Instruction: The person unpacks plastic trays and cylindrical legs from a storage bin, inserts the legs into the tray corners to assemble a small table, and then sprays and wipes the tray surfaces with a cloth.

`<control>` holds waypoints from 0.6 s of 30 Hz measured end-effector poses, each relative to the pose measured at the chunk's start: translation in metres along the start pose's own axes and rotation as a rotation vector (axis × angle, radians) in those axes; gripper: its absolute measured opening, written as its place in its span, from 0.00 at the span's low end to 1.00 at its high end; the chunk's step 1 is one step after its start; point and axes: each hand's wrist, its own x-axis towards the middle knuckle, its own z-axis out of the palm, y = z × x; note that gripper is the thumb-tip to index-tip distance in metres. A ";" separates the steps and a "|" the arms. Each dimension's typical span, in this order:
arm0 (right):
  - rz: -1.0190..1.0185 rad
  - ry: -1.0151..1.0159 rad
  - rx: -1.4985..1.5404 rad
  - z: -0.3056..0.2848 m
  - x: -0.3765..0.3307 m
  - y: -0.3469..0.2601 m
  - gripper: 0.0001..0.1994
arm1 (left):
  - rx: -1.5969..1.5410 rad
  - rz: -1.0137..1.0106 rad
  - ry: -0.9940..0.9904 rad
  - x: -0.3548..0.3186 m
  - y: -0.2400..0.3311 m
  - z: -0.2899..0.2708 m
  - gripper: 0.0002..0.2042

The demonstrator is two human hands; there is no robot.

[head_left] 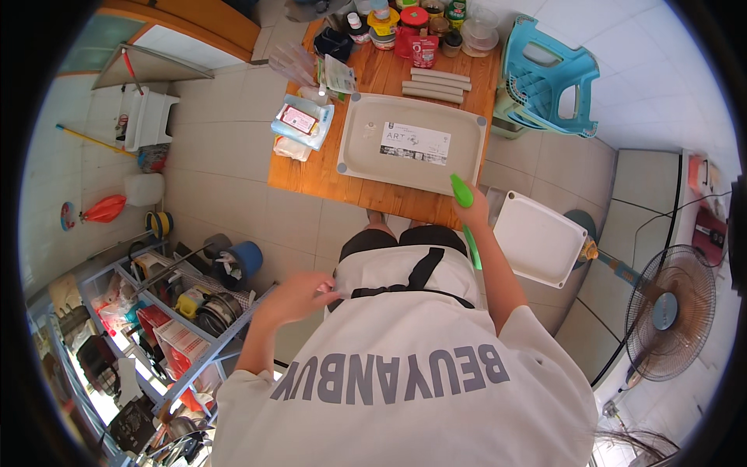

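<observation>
My right hand (475,208) is closed around a bright green plastic tool (461,191). One rounded end sticks out above the fist and a narrow green length hangs below, beside my thigh; its kind I cannot make out. My left hand (305,294) is held at my waist, fingers curled together near the end of a black strap (389,292); what they pinch, if anything, is hidden. In front of me, a beige rectangular panel (360,144) with a raised rim, grey round corners and a printed label lies on the wooden table (311,177). Behind it lie several beige tubes (434,84).
Jars and bottles (383,31) crowd the table's far edge; packets (302,124) sit at its left. Right of the table are stacked turquoise stools (548,74), a white rimmed panel (537,237) and a standing fan (668,311). A cluttered rack (210,342) stands left, near a blue bucket (247,257).
</observation>
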 end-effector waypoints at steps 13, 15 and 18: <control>0.045 0.036 -0.094 0.038 -0.001 -0.057 0.12 | 0.210 0.151 0.509 0.106 -0.107 -0.030 0.13; 0.115 0.037 0.015 0.041 0.006 -0.080 0.12 | 0.299 0.121 0.462 0.122 -0.136 -0.030 0.12; 0.199 -0.001 -0.079 0.049 0.020 -0.093 0.11 | 0.273 0.081 0.383 0.143 -0.179 -0.026 0.12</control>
